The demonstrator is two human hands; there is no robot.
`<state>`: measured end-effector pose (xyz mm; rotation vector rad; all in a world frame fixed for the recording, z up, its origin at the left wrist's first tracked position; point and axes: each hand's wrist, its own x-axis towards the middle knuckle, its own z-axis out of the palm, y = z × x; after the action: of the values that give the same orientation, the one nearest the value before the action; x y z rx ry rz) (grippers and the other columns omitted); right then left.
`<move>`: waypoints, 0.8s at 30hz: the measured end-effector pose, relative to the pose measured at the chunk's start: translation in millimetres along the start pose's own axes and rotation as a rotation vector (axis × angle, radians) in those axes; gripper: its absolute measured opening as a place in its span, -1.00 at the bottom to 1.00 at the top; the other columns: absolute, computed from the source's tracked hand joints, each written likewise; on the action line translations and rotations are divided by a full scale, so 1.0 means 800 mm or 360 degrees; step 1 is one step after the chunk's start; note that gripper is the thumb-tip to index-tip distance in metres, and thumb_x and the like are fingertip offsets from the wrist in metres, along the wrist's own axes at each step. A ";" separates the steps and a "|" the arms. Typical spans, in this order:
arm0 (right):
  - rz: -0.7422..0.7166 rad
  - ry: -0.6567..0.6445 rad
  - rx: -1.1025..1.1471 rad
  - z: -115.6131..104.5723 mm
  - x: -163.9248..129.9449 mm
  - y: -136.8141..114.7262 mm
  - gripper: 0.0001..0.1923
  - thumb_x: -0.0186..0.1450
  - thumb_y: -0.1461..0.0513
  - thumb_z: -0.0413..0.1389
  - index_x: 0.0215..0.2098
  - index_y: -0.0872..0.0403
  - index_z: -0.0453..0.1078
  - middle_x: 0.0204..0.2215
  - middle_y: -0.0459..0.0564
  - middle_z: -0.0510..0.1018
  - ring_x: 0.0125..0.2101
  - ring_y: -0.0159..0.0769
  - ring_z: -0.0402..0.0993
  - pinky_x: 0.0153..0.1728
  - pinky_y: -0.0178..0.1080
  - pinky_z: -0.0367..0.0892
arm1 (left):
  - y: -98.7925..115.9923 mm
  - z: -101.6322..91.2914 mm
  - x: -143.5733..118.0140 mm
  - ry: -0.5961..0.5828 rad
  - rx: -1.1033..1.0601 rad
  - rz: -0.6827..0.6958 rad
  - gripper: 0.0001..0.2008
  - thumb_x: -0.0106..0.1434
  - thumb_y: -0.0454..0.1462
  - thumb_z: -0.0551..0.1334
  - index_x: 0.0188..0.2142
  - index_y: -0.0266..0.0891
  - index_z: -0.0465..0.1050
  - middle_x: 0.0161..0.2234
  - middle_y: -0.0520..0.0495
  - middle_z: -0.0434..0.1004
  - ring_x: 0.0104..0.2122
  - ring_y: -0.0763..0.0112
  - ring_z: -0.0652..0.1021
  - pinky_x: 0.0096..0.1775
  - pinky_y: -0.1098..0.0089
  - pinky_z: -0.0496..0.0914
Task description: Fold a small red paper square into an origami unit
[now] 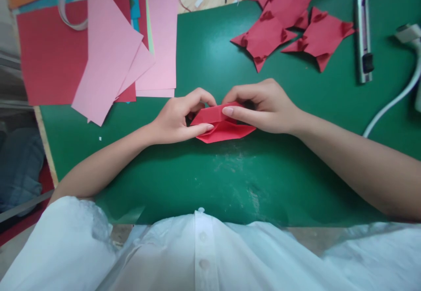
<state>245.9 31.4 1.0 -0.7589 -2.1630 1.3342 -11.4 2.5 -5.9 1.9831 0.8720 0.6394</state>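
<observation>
With left hand [186, 120] and right hand [265, 109] clamped on a folded red paper [225, 132] at the centre of the frame, apparently working a crease, likely calling next for even finger pressure.

Head camera faces forward and down, near the green table [177, 177]

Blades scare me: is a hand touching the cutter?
No, the cutter lies on the table, apart from the left hand and right hand.
</observation>
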 end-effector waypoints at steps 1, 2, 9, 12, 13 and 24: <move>0.0000 0.0012 0.0019 0.000 0.000 0.000 -0.63 0.54 -0.01 0.13 -0.20 0.12 0.53 -0.51 -0.15 0.50 -0.50 -0.51 0.29 -0.42 -0.33 0.18 | 0.000 0.000 0.000 0.0012 0.0006 0.0003 -0.68 0.36 -0.05 0.36 -0.01 -0.11 0.43 -0.44 0.12 0.53 -0.52 0.53 0.52 -0.48 0.48 0.32; -0.0002 0.0024 0.0038 0.000 0.000 0.000 -0.63 0.53 0.00 0.13 -0.21 0.12 0.52 -0.50 -0.15 0.50 -0.49 -0.51 0.30 -0.41 -0.34 0.19 | -0.001 0.001 -0.001 0.0024 0.0011 0.0014 -0.68 0.35 -0.06 0.36 -0.01 -0.11 0.43 -0.43 0.12 0.53 -0.51 0.53 0.52 -0.48 0.48 0.33; 0.0019 0.0037 0.0094 0.000 0.001 -0.002 -0.63 0.53 -0.01 0.13 -0.25 0.11 0.48 -0.51 -0.15 0.50 -0.50 -0.51 0.30 -0.41 -0.35 0.19 | -0.004 -0.001 0.000 0.0089 0.0057 0.0029 -0.63 0.43 0.07 0.25 0.01 -0.11 0.46 -0.21 -0.02 0.62 -0.40 0.48 0.56 -0.38 0.42 0.41; 0.0011 0.0020 0.0051 0.001 0.001 -0.001 -0.62 0.54 -0.01 0.10 -0.26 0.10 0.47 -0.53 -0.16 0.49 -0.52 -0.51 0.30 -0.44 -0.35 0.17 | -0.005 -0.002 0.001 0.0121 0.0064 0.0099 -0.56 0.51 0.14 0.11 0.01 -0.12 0.47 -0.14 -0.07 0.65 -0.30 0.41 0.62 -0.31 0.37 0.49; -0.0002 0.0010 0.0020 0.001 0.001 -0.001 -0.63 0.55 0.00 0.10 -0.26 0.10 0.47 -0.53 -0.16 0.49 -0.52 -0.51 0.30 -0.44 -0.34 0.16 | -0.005 -0.003 0.002 0.0129 0.0065 0.0136 -0.57 0.53 0.12 0.08 0.01 -0.12 0.47 -0.12 -0.08 0.67 -0.28 0.40 0.64 -0.28 0.37 0.51; -0.0091 -0.0085 -0.0165 0.002 0.002 -0.002 -0.59 0.57 -0.02 0.03 -0.28 0.06 0.46 -0.48 -0.11 0.54 -0.48 -0.44 0.36 -0.39 -0.29 0.20 | -0.002 -0.001 0.001 0.0094 0.0166 0.0212 -0.69 0.51 -0.04 0.14 -0.04 -0.17 0.52 -0.24 -0.04 0.66 -0.41 0.50 0.56 -0.37 0.46 0.41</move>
<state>243.8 31.0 2.0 -0.7021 -2.2930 1.2347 -11.9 4.4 -7.2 2.1391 0.8282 0.7449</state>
